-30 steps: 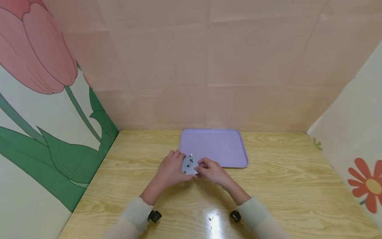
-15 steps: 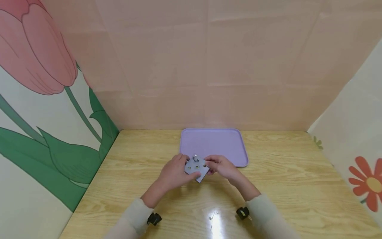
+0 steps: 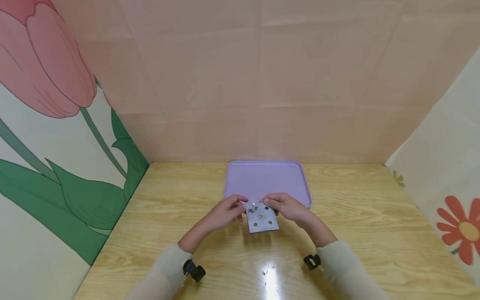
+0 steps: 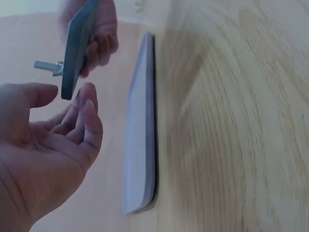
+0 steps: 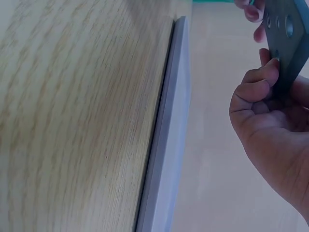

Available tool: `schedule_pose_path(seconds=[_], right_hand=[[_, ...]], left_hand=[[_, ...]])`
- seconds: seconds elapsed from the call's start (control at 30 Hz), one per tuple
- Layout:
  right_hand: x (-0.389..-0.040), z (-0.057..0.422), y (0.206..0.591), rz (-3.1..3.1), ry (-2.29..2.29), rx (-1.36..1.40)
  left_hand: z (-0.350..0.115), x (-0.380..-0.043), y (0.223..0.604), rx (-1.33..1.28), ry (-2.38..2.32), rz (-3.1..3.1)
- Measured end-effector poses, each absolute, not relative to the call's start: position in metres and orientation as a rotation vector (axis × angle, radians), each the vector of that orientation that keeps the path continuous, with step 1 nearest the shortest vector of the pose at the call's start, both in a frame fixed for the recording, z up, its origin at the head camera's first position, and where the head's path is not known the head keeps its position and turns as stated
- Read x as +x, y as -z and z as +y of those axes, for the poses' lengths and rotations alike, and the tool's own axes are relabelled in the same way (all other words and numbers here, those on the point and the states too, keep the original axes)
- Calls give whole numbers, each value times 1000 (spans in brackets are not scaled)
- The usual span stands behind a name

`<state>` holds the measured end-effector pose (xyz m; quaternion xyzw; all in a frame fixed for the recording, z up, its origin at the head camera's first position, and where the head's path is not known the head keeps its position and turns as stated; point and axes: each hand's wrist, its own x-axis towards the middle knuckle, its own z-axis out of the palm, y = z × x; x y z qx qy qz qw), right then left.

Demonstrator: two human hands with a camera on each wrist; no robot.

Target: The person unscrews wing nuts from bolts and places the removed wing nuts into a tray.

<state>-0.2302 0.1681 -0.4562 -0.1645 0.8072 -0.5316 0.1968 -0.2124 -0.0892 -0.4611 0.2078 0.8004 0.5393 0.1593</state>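
A grey square plate (image 3: 263, 227) with several round holes is held up over the table, in front of the tray. From one corner of its face a metal bolt (image 4: 46, 66) sticks out, with what looks like a wing nut (image 3: 253, 209) on it. My right hand (image 3: 286, 207) pinches the plate near its far right corner, thumb on the face and fingers behind, as the right wrist view shows. Beside the bolt corner is my left hand (image 3: 226, 213), its thumb and loosely bent fingers spread around the plate's edge with a gap in the left wrist view.
A purple tray (image 3: 268, 179) lies behind the hands on the wood-grain table (image 3: 180, 183). A pinkish sheet (image 3: 258, 83) rises at the back, with flower-printed panels on both sides. Small dark devices sit on both wrists.
The plate has turned and shifted slightly right, bringing its bolt corner to the far left. My left hand has let go of it and opened; my right hand has moved right, still gripping.
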Motion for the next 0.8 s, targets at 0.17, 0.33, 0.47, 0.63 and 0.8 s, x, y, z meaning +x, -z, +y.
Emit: schedule_pose_path(seconds=[0.17,0.33,0.47,0.63,0.8], right_hand=[[-230,169,458,2253,1468,-482],[-229,167,461,2273,1465,-446],[-228,164,462,2330,1499,-351],[-222,165,461,2521,1450,-391],[-210,166,464,2697,1337,-572]], left_hand=[[-82,-214,463,529,-1608,2113],[-78,-216,470,438,-1653,2047],[-78,-217,474,354,-1727,2011],[-79,-218,470,217,-1846,1981],[-78,-218,465,166,-1877,1984]])
